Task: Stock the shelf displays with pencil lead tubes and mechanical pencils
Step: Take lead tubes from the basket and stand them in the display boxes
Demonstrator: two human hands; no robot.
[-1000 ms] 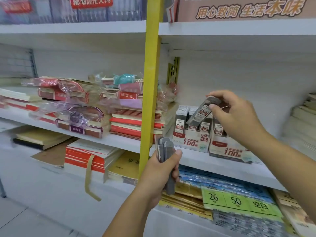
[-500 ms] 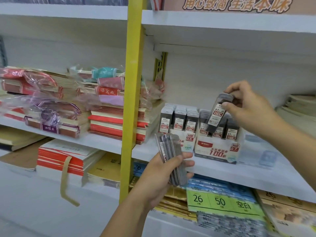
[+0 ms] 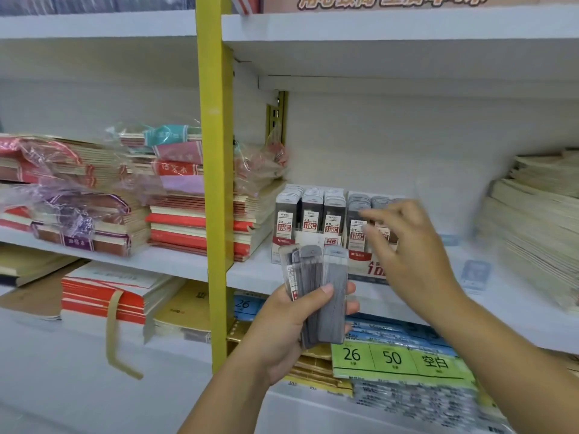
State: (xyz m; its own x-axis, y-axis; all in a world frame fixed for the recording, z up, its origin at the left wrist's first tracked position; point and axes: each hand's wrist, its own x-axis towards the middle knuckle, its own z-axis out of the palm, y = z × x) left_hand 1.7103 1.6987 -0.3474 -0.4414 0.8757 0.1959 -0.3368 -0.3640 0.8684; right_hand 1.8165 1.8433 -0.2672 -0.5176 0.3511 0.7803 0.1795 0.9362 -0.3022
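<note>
My left hand (image 3: 291,327) grips a fanned stack of grey pencil lead tubes (image 3: 316,292) below the middle shelf. Two white display boxes stand side by side on that shelf: the left box (image 3: 308,219) holds rows of 0.5 tubes, the right box (image 3: 360,228) holds 0.7 tubes. My right hand (image 3: 404,245) hovers in front of the right box, fingers loosely spread and blurred, with nothing visible in them. It hides part of that box.
A yellow upright post (image 3: 214,183) divides the shelving just left of the boxes. Stacks of wrapped notebooks (image 3: 188,214) fill the shelf to the left, pale paper stacks (image 3: 532,223) the right. Green packs marked 26 and 50 (image 3: 391,358) lie on the lower shelf.
The tube my right hand held over the right box is gone from its fingers; the hand has drawn back toward me. The left hand's stack rose slightly.
</note>
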